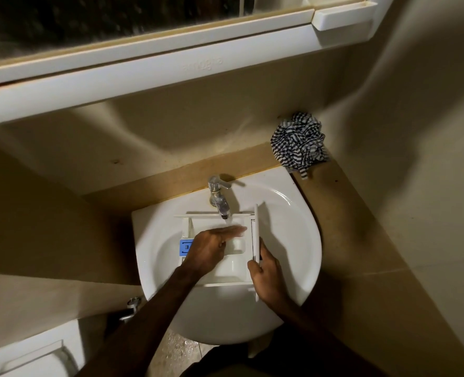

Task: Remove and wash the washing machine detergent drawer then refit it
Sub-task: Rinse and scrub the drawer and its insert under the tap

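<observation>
White basin (293, 229) set in a tan counter (342, 213), with a long white shelf (154, 69) on the far wall above it. Detergent drawer (233, 265), white, lying across the basin bowl under the tap (220, 197), its front panel (256, 235) on the right and standing on edge, a blue tab (185, 246) at its left end. Left hand (212, 246), fingers straight and together, resting flat inside the drawer beneath the spout. Right hand (266, 276), fingers curled round the near end of the front panel, gripping it. Striped cloth (297, 144), crumpled, on the counter far right of the basin.
</observation>
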Motion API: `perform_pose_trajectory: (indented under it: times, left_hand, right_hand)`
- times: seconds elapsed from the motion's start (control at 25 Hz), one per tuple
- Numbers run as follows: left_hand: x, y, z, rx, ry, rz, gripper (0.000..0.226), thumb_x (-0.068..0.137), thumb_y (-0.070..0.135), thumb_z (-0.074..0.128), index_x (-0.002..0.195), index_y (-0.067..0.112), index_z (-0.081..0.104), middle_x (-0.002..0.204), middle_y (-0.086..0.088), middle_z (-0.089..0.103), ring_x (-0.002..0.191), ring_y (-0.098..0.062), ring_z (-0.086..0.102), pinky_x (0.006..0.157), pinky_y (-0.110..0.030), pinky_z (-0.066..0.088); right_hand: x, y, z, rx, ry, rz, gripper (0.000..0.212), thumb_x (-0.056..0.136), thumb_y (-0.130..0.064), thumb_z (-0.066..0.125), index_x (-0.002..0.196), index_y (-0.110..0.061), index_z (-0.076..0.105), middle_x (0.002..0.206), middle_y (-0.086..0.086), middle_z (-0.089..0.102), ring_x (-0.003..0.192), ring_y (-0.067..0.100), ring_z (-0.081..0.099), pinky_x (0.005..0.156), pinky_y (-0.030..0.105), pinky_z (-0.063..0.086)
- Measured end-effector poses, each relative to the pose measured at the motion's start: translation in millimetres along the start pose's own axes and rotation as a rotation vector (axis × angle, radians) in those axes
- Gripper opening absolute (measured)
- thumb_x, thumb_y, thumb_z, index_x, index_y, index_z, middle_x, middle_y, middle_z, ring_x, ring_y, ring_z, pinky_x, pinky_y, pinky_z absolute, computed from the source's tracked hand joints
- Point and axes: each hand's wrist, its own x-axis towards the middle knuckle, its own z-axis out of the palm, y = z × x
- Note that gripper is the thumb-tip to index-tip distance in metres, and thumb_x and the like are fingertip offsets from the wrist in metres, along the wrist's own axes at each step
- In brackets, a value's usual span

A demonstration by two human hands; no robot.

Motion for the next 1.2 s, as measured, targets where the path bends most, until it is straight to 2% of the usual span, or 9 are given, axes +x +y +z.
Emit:
perform_pose_trajectory:
  times: [0.2,0.4,0.52,0.6,0.72,0.84,0.92,1.04,1.2]
  left_hand:
    - [2.9,1.8,0.7,0.025,0.002,-0.086,0.042,0.093,-0.006,0.065,0.121,0.021,0.08,0.123,-0.004,0.077,0.11,-0.027,0.075,0.095,-0.031,0.057]
    - [0.1,-8.2,-11.7,0.167,-0.208,0.005,0.068,0.092,-0.006,0.057,0.147,0.034,0.059,0.153,0.009,0.057,0.138,-0.017,0.056,0.109,-0.028,0.046]
    - [-0.6,-23.4,-31.2,0.253,-0.237,0.001,0.036,0.104,0.021,0.057,0.135,0.033,0.07,0.133,0.0,0.073,0.119,-0.026,0.068,0.095,-0.033,0.051]
    - [-4.3,-35.6,-42.0,0.294,-0.26,-0.012,0.032,0.107,0.039,0.053,0.124,0.028,0.077,0.118,-0.002,0.079,0.106,-0.027,0.071,0.088,-0.033,0.053]
    - [-7.8,-32.7,-39.7,0.402,-0.25,-0.028,0.032,0.107,0.036,0.05,0.125,0.026,0.075,0.125,0.0,0.076,0.115,-0.026,0.067,0.092,-0.035,0.052]
    - [1.5,-5.3,-13.1,0.227,-0.252,0.004,0.044,0.101,0.01,0.051,0.141,0.021,0.065,0.145,-0.002,0.065,0.135,-0.024,0.058,0.108,-0.033,0.045]
    - [7.7,0.8,-8.7,0.151,-0.221,0.029,0.049,0.1,0.004,0.051,0.144,0.022,0.062,0.149,0.0,0.062,0.138,-0.021,0.056,0.111,-0.03,0.043]
    - [-1.8,-19.0,-20.1,0.238,-0.216,0.02,0.043,0.105,0.016,0.052,0.144,0.031,0.062,0.148,0.004,0.063,0.135,-0.02,0.058,0.106,-0.031,0.046]
    - [-26.7,-44.2,-38.5,0.343,-0.2,-0.016,0.033,0.108,0.033,0.049,0.133,0.031,0.071,0.123,-0.003,0.077,0.111,-0.03,0.07,0.087,-0.035,0.052]
  right_hand:
    - [-1.2,-1.7,0.7,-0.009,-0.009,0.006,0.074,0.083,-0.026,0.051,0.156,-0.033,0.042,0.127,-0.002,0.071,0.107,0.021,0.068,0.096,0.04,0.057]
    - [-0.5,-1.8,1.1,0.007,-0.02,0.034,0.072,0.084,-0.023,0.054,0.153,-0.039,0.042,0.114,-0.011,0.069,0.099,0.018,0.068,0.091,0.035,0.057]
    - [-2.2,-2.7,-1.9,-0.004,-0.015,0.037,0.076,0.08,-0.024,0.051,0.154,-0.04,0.042,0.119,-0.008,0.072,0.101,0.017,0.068,0.089,0.029,0.055]
    - [-4.0,-2.7,-3.1,-0.018,-0.022,0.023,0.079,0.079,-0.026,0.05,0.157,-0.037,0.041,0.13,-0.006,0.071,0.111,0.018,0.067,0.096,0.031,0.054]
    - [-8.1,-6.0,0.4,-0.044,-0.027,0.011,0.081,0.079,-0.028,0.049,0.159,-0.034,0.039,0.14,-0.003,0.066,0.121,0.022,0.063,0.102,0.034,0.052]
    - [-5.4,-7.6,3.8,-0.065,-0.007,0.045,0.081,0.078,-0.031,0.049,0.159,-0.033,0.039,0.132,0.001,0.07,0.114,0.028,0.066,0.097,0.037,0.054]
    - [-2.0,-8.8,1.2,-0.024,-0.001,0.082,0.078,0.077,-0.031,0.05,0.155,-0.035,0.044,0.117,0.001,0.074,0.102,0.027,0.069,0.09,0.04,0.057]
    - [3.5,-8.9,-12.1,-0.006,-0.051,0.103,0.07,0.076,-0.034,0.051,0.146,-0.046,0.049,0.088,-0.008,0.072,0.077,0.018,0.067,0.078,0.041,0.059]
    - [13.5,-19.3,-28.7,-0.072,-0.148,0.15,0.061,0.07,-0.051,0.05,0.13,-0.048,0.06,0.097,-0.011,0.076,0.089,0.017,0.072,0.087,0.045,0.06]
